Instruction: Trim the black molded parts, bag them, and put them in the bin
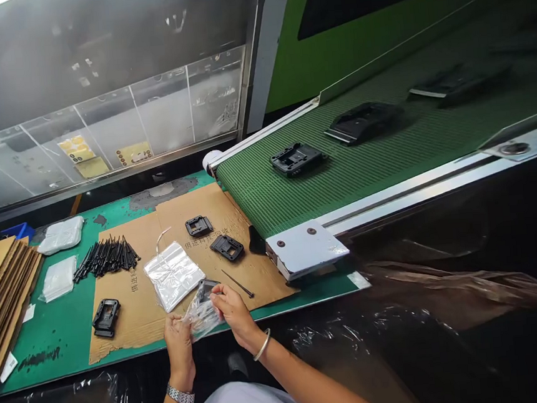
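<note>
Between my two hands, at the front edge of the table, is a clear plastic bag. My left hand pinches its left side. My right hand has its fingers closed at the bag's right side. A dark moulded part shows at the bag's upper end; whether it lies inside or behind the film I cannot tell. Just beyond lies a stack of clear bags. Two black moulded parts rest farther back on the cardboard, and a thin black rod lies right of my right hand.
A green conveyor belt carrying several black parts slopes in from the right, ending above the table. On the left are a pile of black rods, white packets, stacked cardboard and another black part.
</note>
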